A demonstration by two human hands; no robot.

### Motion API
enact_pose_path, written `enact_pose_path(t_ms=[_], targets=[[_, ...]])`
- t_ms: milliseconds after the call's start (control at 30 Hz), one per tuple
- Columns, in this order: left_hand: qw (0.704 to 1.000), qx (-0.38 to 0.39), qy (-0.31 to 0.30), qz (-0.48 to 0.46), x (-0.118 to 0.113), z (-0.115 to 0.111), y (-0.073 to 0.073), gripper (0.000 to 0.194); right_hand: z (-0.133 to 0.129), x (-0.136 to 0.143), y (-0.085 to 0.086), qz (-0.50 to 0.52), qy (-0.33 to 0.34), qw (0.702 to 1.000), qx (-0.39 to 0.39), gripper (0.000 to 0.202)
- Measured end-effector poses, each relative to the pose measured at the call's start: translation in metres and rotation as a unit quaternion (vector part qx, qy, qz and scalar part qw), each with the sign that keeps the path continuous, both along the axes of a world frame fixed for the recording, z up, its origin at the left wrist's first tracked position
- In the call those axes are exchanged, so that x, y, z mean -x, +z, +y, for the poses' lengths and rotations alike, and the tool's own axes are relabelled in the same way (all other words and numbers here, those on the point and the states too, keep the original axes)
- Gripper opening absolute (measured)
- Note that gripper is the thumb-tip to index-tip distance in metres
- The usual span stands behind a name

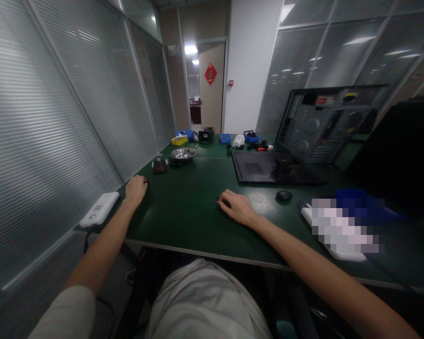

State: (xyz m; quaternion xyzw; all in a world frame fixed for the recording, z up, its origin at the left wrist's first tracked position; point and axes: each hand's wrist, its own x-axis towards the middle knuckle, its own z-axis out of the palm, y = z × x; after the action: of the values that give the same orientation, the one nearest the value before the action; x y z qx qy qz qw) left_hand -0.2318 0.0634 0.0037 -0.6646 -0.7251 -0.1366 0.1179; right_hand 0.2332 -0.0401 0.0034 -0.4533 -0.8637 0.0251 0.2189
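Observation:
My left hand (136,189) rests on the left part of the green table (176,212), fingers curled together; whether anything is inside cannot be made out. My right hand (237,206) is over the middle of the table, thumb and fingers pinched, with a small thin pale tip sticking out to the left of them. What that item is, I cannot tell. A black round object (284,196) lies to the right of my right hand. Beyond my left hand are a dark pixelated item (159,165) and a metal dish (183,154) with small pieces in it.
An open computer case (313,123) stands at the back right, behind a flat black panel (257,169). White power strips (99,209) lie at both sides. Blue bins (225,138), a yellow bin (179,140) and a white item (238,141) line the far edge.

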Motion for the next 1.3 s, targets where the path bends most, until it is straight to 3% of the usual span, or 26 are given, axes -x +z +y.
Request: enact_pose_path(t_ms=[267,367,467,567,667,733,833,1067,1300], targets=[[0.998,0.001,0.019,-0.063,0.006,0.005,0.004,0.020,-0.003,0.000,0.001,-0.001,0.002,1.000,-0.012,0.016],[0.993,0.013,-0.027,-0.110,-0.009,0.006,0.011,0.019,-0.002,-0.001,0.000,-0.005,-0.002,1.000,-0.011,0.015],[0.967,0.041,-0.182,-0.175,-0.054,-0.001,0.019,0.021,0.000,0.000,-0.002,-0.007,-0.004,1.000,-0.004,0.014],[0.897,0.071,-0.367,-0.234,-0.121,-0.017,0.021,0.025,0.003,0.000,-0.004,-0.002,-0.005,1.000,-0.003,0.014],[0.831,0.121,-0.477,-0.260,-0.182,-0.034,0.017,0.024,0.003,-0.001,-0.005,0.003,-0.005,1.000,-0.006,0.014],[0.806,0.145,-0.510,-0.263,-0.207,-0.042,0.012,0.023,0.003,-0.001,-0.005,0.002,-0.003,1.000,-0.009,0.014],[0.796,0.141,-0.521,-0.275,-0.220,-0.046,0.006,0.021,0.003,-0.002,-0.004,0.001,0.000,1.000,-0.014,0.014],[0.809,0.150,-0.466,-0.324,-0.212,-0.048,-0.004,0.037,0.002,0.000,-0.002,0.003,-0.006,1.000,-0.011,0.015],[0.809,0.134,-0.478,-0.314,-0.212,-0.048,-0.009,0.032,0.002,0.000,-0.001,-0.009,-0.012,1.000,-0.007,0.013]])
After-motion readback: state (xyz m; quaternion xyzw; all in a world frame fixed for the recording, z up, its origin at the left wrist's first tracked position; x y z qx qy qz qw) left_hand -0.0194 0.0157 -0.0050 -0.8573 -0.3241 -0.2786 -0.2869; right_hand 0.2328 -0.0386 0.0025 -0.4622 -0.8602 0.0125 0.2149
